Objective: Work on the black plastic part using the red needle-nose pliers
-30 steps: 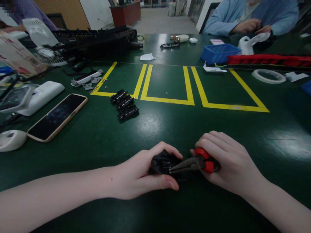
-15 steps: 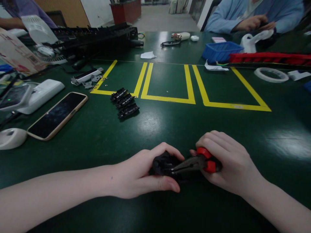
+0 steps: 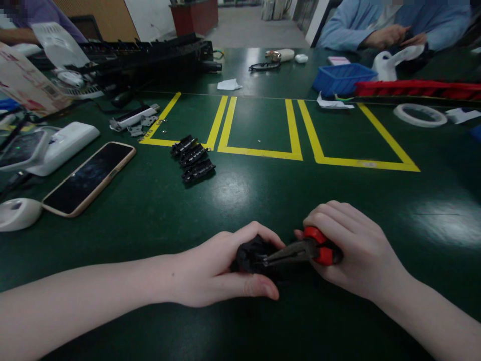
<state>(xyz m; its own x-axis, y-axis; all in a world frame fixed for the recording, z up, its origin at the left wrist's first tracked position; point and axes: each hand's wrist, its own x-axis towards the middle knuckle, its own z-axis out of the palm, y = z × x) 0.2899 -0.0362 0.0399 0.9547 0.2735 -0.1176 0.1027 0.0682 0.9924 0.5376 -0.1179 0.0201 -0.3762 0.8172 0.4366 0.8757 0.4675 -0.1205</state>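
Note:
My left hand (image 3: 218, 268) is wrapped round a small black plastic part (image 3: 252, 253) that rests on the green table (image 3: 150, 210). My right hand (image 3: 356, 250) is closed on the red handles of needle-nose pliers (image 3: 300, 250). The pliers' dark jaws point left and reach into the black part. Both hands lie low near the table's front edge, almost touching each other.
Three similar black parts (image 3: 193, 159) lie by the yellow taped boxes (image 3: 259, 130). A phone (image 3: 88, 178), white devices (image 3: 63, 145) and a mouse-like thing (image 3: 17, 213) sit at left. A blue bin (image 3: 341, 79), red strip (image 3: 417, 90) and tape ring (image 3: 420, 115) lie far right. Other people sit at both far corners.
Almost nothing: both hands keep their grip, and the pliers' jaws stay in the black part. The view has shifted slightly.

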